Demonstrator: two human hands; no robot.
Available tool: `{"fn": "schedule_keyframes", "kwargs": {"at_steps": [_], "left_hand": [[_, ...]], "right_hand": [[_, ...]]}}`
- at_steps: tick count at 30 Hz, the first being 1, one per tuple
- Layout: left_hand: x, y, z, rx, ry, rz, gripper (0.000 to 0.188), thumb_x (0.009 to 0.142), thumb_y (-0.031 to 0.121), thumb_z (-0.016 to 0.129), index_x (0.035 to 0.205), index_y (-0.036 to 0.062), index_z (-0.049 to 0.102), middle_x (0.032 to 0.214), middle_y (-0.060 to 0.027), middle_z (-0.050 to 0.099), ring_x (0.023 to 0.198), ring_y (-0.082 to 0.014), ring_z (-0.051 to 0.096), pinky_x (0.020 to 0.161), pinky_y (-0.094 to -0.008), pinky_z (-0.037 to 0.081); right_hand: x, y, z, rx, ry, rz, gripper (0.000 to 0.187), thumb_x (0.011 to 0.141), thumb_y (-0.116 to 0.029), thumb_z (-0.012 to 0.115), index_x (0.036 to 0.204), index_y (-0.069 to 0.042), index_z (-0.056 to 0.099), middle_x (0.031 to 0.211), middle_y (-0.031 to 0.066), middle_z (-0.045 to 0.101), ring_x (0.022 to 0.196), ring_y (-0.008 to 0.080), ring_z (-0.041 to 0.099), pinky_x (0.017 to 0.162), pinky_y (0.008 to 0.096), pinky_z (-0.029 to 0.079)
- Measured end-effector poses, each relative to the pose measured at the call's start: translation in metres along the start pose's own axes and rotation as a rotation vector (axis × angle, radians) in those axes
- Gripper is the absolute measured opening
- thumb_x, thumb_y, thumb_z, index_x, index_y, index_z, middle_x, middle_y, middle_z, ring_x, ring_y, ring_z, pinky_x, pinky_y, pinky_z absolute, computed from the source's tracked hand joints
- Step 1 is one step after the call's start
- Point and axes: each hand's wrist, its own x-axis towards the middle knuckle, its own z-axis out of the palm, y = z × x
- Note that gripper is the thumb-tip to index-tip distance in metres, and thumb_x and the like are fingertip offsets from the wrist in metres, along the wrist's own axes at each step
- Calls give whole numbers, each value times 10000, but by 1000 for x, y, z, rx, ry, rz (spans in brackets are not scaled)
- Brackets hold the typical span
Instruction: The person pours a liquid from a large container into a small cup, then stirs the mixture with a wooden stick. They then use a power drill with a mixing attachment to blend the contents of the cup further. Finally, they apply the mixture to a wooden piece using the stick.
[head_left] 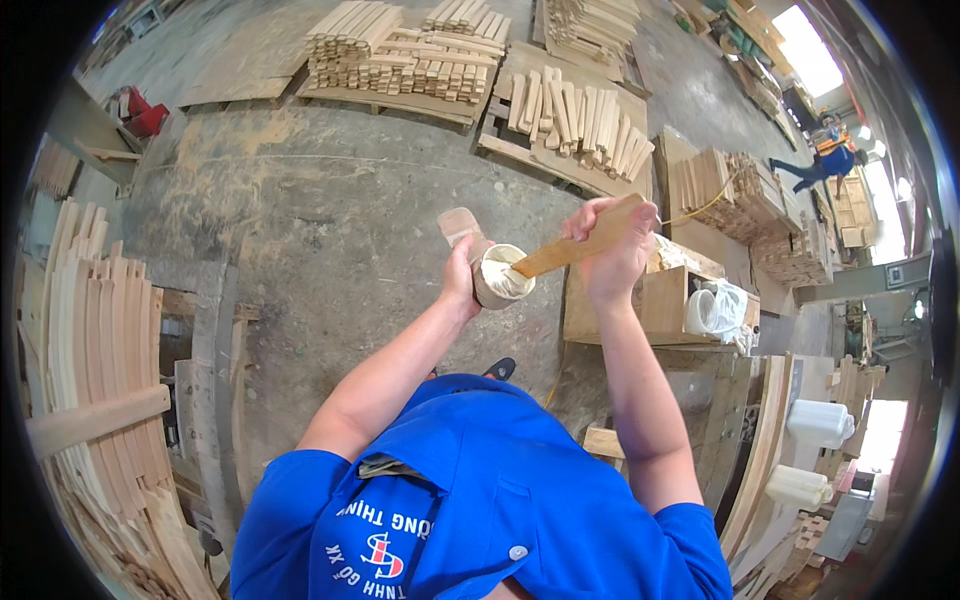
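Observation:
My left hand [460,280] is wrapped round a small round cup [487,293] with a brownish outside, tilted so that its mouth shows. Creamy white paste [498,280] lies inside and coats the rim. A flat, round-ended brownish piece [460,223] sticks out beyond the same hand; whether it is part of the cup I cannot tell. My right hand [617,258] grips a flat wooden strip [575,250], fingers and thumb on its upper end. The strip slants down to the left, and its lower tip reaches the cup's mouth at the paste.
Pallets of stacked wooden pieces [400,75] stand ahead, with more wooden pieces [580,120] to their right. A wooden box [625,310] with a plastic-lined tub [715,308] is by my right arm. Long slats [105,350] stand at left. A person [830,165] is far right.

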Motion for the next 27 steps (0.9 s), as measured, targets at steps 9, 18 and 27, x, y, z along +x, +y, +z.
{"fn": "schedule_keyframes", "kwargs": {"at_steps": [9,18,27], "left_hand": [[11,-14,-12,-50,75,175,445,907,412,380,1076,12,480,985,-119,567,914,-232,581,801,-383,478],[-4,-13,4,-30,-19,36,523,894,486,322,1131,43,467,1099,-148,562,1021,-288,557,879,-441,447],[-2,-3,12,31,-87,67,474,894,437,372,1035,17,541,976,-122,605,908,-236,592,817,-366,466]], "right_hand": [[-1,-14,-1,262,427,-26,456,881,-529,449,896,-74,469,700,41,461,631,153,444,619,325,404],[-24,-7,19,129,2,-74,452,906,-477,433,885,-27,472,666,79,496,584,162,474,566,309,414],[-17,-34,27,151,-138,-237,476,920,-479,395,840,-15,461,625,125,531,511,176,488,503,294,434]]}}
